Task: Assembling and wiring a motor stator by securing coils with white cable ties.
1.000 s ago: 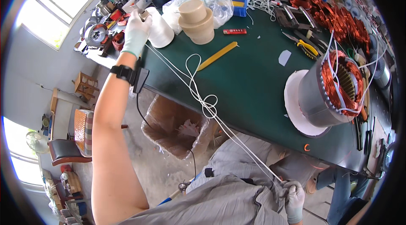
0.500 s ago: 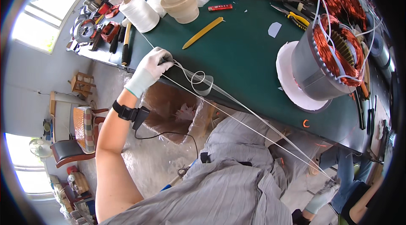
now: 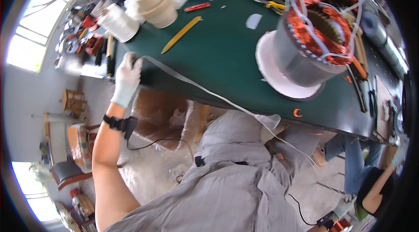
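Note:
My left hand (image 3: 127,75), in a white glove, is raised at the left front edge of the table with its fingers closed on a white cord (image 3: 205,89). The cord runs slack from it across the table edge and over my lap toward the lower right. Down there my right hand (image 3: 345,206), also gloved, is closed on the cord's other stretch; its fingertips are small and blurred. A translucent loop (image 3: 269,121) hangs along the cord near my knee. Behind my left hand stands a cone of white thread (image 3: 118,23), with a strand leading to that hand.
A motor stator with copper windings (image 3: 305,49) stands on a white disc at the right. A yellow flat strip (image 3: 181,35), a red cutter (image 3: 197,7) and cream tapered rolls (image 3: 156,7) lie behind. A box (image 3: 187,121) sits below the edge. A co-worker's gloved hand (image 3: 399,155) is far right.
My left hand has moved left and the cord has gone from taut to sagging. The translucent loop has travelled right along it. My right hand sits slightly lower; the whole view has shifted.

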Action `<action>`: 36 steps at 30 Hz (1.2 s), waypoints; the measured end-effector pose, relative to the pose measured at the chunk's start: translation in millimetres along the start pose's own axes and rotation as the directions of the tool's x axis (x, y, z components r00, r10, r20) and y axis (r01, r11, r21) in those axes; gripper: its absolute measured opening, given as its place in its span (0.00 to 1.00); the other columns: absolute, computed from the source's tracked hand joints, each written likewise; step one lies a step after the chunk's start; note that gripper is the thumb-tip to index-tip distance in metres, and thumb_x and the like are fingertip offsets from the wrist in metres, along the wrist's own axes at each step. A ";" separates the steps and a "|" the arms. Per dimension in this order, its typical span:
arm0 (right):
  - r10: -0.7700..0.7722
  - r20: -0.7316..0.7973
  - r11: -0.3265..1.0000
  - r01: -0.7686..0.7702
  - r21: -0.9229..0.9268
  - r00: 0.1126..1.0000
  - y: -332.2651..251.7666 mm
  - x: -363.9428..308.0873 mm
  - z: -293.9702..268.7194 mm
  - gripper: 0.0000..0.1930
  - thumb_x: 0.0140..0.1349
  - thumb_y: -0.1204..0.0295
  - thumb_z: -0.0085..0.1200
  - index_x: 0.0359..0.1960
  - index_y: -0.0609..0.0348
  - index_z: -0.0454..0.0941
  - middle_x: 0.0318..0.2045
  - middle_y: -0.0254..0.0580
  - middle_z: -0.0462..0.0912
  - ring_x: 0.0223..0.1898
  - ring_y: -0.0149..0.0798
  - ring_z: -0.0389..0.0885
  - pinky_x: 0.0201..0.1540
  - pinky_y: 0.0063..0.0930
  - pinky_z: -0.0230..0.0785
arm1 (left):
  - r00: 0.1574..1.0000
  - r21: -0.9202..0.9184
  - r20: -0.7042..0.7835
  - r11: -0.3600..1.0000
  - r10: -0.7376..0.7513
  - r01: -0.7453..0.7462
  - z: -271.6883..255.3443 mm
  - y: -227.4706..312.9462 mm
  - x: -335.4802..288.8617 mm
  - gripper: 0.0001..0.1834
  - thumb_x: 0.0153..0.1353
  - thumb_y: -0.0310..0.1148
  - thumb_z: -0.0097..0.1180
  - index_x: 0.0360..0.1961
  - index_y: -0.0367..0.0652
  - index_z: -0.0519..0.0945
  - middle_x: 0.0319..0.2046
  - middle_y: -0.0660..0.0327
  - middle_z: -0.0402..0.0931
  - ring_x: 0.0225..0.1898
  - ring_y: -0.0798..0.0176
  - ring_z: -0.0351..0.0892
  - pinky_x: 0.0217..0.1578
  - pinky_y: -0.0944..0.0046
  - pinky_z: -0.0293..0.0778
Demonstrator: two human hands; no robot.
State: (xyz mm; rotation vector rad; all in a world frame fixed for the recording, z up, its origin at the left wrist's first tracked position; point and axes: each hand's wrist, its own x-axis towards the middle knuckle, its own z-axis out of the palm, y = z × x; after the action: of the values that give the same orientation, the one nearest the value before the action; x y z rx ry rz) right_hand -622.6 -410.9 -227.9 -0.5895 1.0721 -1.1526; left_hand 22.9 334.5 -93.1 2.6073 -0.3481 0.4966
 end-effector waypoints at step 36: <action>0.451 0.892 -0.526 0.812 0.252 0.015 128.3 -53.8 660.5 0.29 0.54 0.61 0.58 0.62 0.35 0.74 0.48 0.50 0.80 0.49 0.52 0.82 0.52 0.42 0.75 | 0.887 0.044 0.147 0.893 0.438 -0.448 -0.6 102.9 -68.4 0.09 0.61 0.29 0.58 0.43 0.42 0.79 0.38 0.56 0.81 0.37 0.49 0.79 0.42 0.51 0.72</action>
State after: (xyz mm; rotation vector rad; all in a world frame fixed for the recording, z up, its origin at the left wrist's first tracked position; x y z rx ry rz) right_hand 26.6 -407.5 -43.0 -3.3885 -0.0331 0.0204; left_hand -72.2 256.8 -79.8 2.6379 -1.0054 0.4901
